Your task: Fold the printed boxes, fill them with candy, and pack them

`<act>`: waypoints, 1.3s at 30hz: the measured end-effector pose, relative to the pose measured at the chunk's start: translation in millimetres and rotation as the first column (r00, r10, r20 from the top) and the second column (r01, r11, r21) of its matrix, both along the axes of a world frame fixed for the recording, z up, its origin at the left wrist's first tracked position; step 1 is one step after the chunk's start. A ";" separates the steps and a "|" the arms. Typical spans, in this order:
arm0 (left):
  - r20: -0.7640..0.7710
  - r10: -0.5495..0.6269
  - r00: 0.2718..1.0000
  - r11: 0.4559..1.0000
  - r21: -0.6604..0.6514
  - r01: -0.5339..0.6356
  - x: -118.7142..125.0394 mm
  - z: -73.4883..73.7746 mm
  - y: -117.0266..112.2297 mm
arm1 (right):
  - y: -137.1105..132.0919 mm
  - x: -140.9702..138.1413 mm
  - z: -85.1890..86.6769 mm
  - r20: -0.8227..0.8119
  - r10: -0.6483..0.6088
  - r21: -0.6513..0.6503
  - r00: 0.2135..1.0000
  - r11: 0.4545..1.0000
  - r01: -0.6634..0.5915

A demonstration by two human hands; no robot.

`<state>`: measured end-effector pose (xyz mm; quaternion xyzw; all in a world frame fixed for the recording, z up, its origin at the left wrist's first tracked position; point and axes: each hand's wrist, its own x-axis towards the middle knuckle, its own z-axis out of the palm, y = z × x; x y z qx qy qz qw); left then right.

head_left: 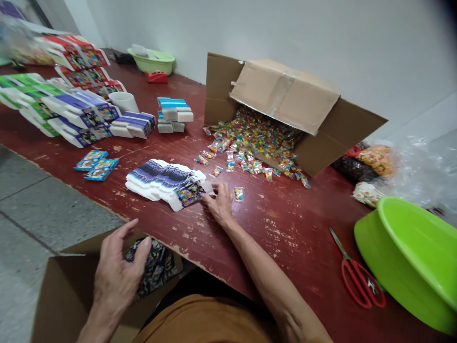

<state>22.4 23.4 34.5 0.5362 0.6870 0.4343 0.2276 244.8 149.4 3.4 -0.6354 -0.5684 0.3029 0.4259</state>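
Note:
My right hand (pixel 220 205) is at the right end of a fanned row of flattened purple-and-white cartons (pixel 157 178). Its fingertips pinch the end flap of the nearest one, a purple carton (pixel 191 193) with a colourful printed front. Beside that hand lies a single wrapped candy (pixel 239 194). My left hand (pixel 119 267) hovers empty, thumb and fingers apart, over an open cardboard box (pixel 64 290) below the table edge. Dark, glossy printed packs (pixel 157 267) fill part of that box. Two blue printed packs (pixel 102 169) lie left of the carton row.
A tipped carton (pixel 285 93) spills wrapped candies (pixel 264 133) across the red table (pixel 285 224). Red-handled scissors (pixel 360 281) and a green basin (pixel 400 267) are at right. Bundled purple (pixel 134 125), blue (pixel 174 114), green (pixel 32 95) and red cartons (pixel 78 52) stand at left.

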 end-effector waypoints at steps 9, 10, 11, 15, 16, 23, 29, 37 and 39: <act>0.734 -0.321 0.599 0.740 -0.200 0.642 55.0 47.1 18.0 | -67.2 49.0 47.4 -0.513 0.426 0.003 0.745 0.869 -0.495; 0.838 -0.303 0.454 0.613 -0.194 0.766 61.7 46.1 15.5 | -74.7 50.4 51.9 -0.560 0.446 0.005 0.698 0.845 -0.535; 0.903 -0.270 0.334 0.507 -0.162 0.847 68.5 44.4 12.3 | -80.7 50.8 55.4 -0.589 0.448 0.001 0.672 0.832 -0.554; 0.975 -0.164 0.153 0.430 -0.068 0.900 88.5 38.0 -2.2 | -92.5 48.9 60.9 -0.644 0.442 0.019 0.625 0.825 -0.565; 0.969 -0.169 0.179 0.460 -0.084 0.884 91.1 37.7 -4.8 | -94.1 48.4 60.9 -0.651 0.437 0.025 0.621 0.830 -0.557; 0.887 -0.193 0.420 0.671 -0.193 0.716 97.8 41.7 -7.2 | -111.8 44.7 59.2 -0.756 0.363 0.019 0.544 0.844 -0.536; 0.904 -0.177 0.389 0.601 -0.213 0.770 100.5 37.1 -8.6 | -122.8 40.2 62.7 -0.310 0.282 0.152 0.908 0.958 -0.245; 0.745 -0.411 0.526 0.625 -0.189 0.757 91.8 26.4 -8.2 | -125.4 45.3 77.3 0.403 0.380 0.202 0.832 0.850 -0.486; 0.659 -0.488 0.572 0.620 -0.199 0.759 88.7 25.0 -8.0 | -124.8 48.3 80.7 0.342 0.449 0.141 0.825 0.844 -0.518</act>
